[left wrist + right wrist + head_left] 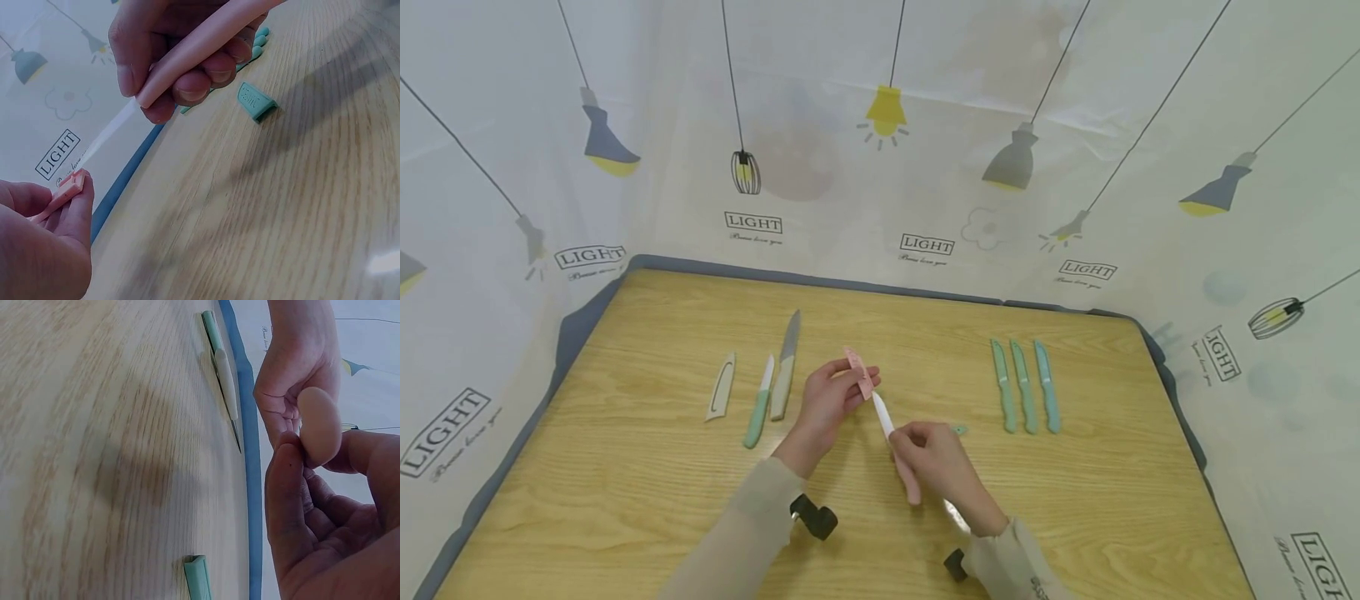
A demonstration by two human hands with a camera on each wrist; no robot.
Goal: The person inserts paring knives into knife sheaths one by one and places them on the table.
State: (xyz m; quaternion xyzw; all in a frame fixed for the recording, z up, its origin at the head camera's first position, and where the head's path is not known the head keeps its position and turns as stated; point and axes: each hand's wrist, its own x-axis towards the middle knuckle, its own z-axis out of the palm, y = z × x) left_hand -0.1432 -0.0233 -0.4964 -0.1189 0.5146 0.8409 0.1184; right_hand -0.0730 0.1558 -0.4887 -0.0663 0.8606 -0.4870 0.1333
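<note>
My left hand (822, 404) pinches a pink knife sheath (859, 375) between thumb and fingers, its mouth facing my right hand. In my right hand (938, 458) is a paring knife with a white blade (883, 412) and a pink handle (908, 483), gripped near where blade and handle meet. The blade points away from me, its tip right at the sheath's mouth. In the left wrist view the thumb and fingers wrap the front of the handle (206, 47). The right wrist view shows the rounded handle end (320, 428), which hides the blade.
A green sheath (959, 430) lies beyond my right hand, partly hidden. At right stand in a row two green knives (1003, 383) and a blue knife (1047, 387). At left lie a cream sheath (721, 387), a green-handled knife (757, 417) and a larger cream-handled knife (782, 387).
</note>
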